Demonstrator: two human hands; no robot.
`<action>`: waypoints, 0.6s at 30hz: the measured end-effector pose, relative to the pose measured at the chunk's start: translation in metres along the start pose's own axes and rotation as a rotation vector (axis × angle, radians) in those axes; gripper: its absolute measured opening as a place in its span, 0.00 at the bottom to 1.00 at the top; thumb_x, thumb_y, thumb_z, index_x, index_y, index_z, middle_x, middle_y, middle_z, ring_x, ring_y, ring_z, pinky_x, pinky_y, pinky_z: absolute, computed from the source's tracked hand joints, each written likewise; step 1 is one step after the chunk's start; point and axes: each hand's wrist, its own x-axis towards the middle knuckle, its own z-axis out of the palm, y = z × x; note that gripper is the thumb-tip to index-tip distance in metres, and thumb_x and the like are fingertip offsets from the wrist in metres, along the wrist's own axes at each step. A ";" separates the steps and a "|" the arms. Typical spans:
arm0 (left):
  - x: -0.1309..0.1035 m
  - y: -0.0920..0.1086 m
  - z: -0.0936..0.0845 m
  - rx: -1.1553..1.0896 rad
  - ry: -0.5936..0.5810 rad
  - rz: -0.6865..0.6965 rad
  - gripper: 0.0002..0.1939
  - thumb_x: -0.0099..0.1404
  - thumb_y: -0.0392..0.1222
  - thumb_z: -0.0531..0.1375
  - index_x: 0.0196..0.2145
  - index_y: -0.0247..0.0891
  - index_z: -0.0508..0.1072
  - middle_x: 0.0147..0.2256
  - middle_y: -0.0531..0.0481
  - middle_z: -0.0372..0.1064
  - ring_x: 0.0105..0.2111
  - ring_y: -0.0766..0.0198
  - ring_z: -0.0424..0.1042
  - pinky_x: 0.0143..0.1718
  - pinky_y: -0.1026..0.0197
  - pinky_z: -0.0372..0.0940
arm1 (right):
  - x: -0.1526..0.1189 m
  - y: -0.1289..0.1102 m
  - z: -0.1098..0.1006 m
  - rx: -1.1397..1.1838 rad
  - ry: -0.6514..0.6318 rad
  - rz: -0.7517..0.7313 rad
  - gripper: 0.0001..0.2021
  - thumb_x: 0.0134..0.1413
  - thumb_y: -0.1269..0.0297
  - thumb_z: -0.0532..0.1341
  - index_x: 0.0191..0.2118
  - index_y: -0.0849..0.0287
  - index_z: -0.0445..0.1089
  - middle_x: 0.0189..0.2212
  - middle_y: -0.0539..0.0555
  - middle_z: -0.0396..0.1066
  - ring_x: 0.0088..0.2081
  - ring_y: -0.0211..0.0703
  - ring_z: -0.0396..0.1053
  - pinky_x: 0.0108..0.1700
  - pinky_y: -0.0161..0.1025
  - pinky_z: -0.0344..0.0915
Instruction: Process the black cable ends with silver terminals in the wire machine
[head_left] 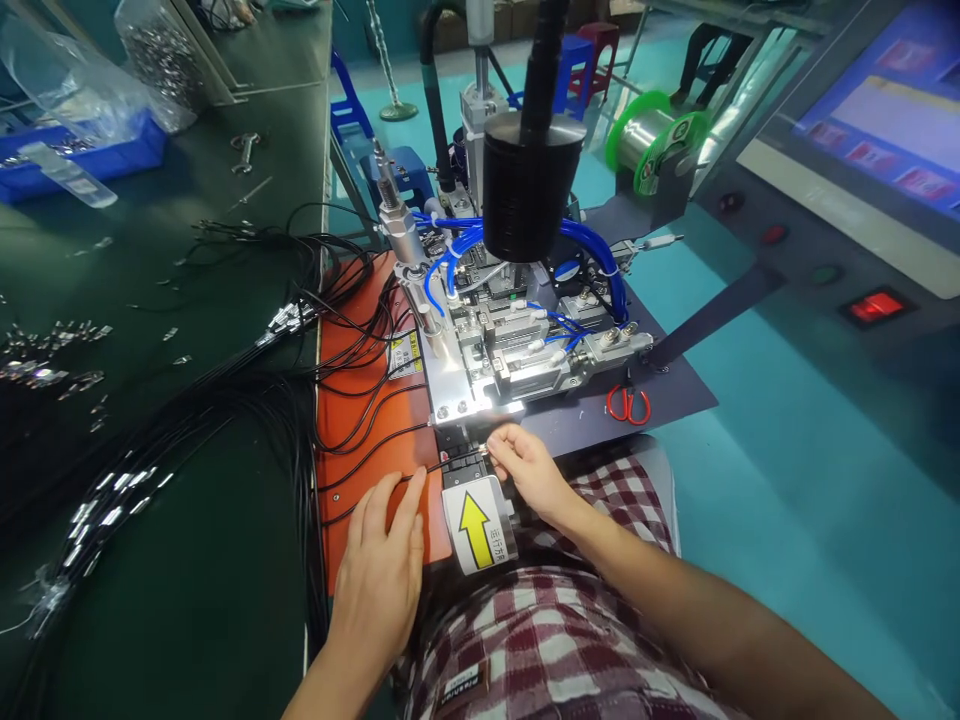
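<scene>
My right hand point(525, 468) is pinching a cable point(459, 459), my left hand point(379, 565) is touching it, grip unclear, while a machine point(452, 370) is standing ahead, scissors point(628, 392) lying on its base point(679, 400).

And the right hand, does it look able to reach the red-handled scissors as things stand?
Probably yes: the red-handled scissors lie on the grey plate, with nothing visible blocking the right hand, though it seems to pinch a black cable.

Left hand point(380, 565): back up, fingers forward, slightly bent and parted; grip unclear. Right hand point(529, 470): thumb and index finger pinched, wrist nearly straight. Both forearms point(660, 570) bare, converging forward.
</scene>
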 end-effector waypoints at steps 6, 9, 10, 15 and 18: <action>0.001 -0.007 -0.002 -0.049 -0.022 0.035 0.24 0.70 0.39 0.45 0.62 0.44 0.58 0.54 0.40 0.56 0.53 0.50 0.60 0.51 0.44 0.64 | 0.000 0.000 0.000 -0.015 0.015 -0.013 0.19 0.48 0.45 0.61 0.26 0.57 0.60 0.18 0.43 0.58 0.20 0.33 0.55 0.25 0.35 0.54; 0.000 -0.007 -0.002 -0.009 -0.026 0.026 0.24 0.70 0.39 0.46 0.63 0.45 0.56 0.55 0.40 0.56 0.53 0.48 0.59 0.50 0.43 0.64 | 0.000 -0.003 0.002 -0.014 0.044 0.015 0.19 0.47 0.45 0.62 0.25 0.57 0.60 0.18 0.43 0.58 0.20 0.32 0.55 0.26 0.34 0.54; -0.001 -0.007 -0.001 0.005 -0.026 0.023 0.25 0.70 0.39 0.46 0.63 0.45 0.55 0.55 0.39 0.55 0.54 0.48 0.58 0.50 0.43 0.65 | 0.000 -0.004 0.002 -0.013 0.045 0.035 0.20 0.47 0.46 0.62 0.25 0.57 0.60 0.18 0.43 0.58 0.20 0.32 0.55 0.26 0.34 0.54; -0.004 -0.005 0.002 0.017 -0.024 0.028 0.26 0.70 0.39 0.46 0.64 0.45 0.53 0.56 0.38 0.54 0.55 0.46 0.57 0.50 0.43 0.65 | 0.001 -0.007 -0.008 -0.014 0.020 0.132 0.20 0.46 0.46 0.62 0.23 0.60 0.63 0.19 0.46 0.62 0.19 0.32 0.56 0.26 0.35 0.53; -0.003 -0.006 0.003 0.014 -0.002 0.049 0.26 0.69 0.39 0.46 0.64 0.45 0.52 0.55 0.39 0.54 0.54 0.47 0.57 0.51 0.42 0.63 | -0.005 -0.005 -0.019 -0.009 0.063 0.149 0.20 0.48 0.46 0.61 0.25 0.60 0.64 0.20 0.46 0.62 0.20 0.31 0.57 0.27 0.35 0.53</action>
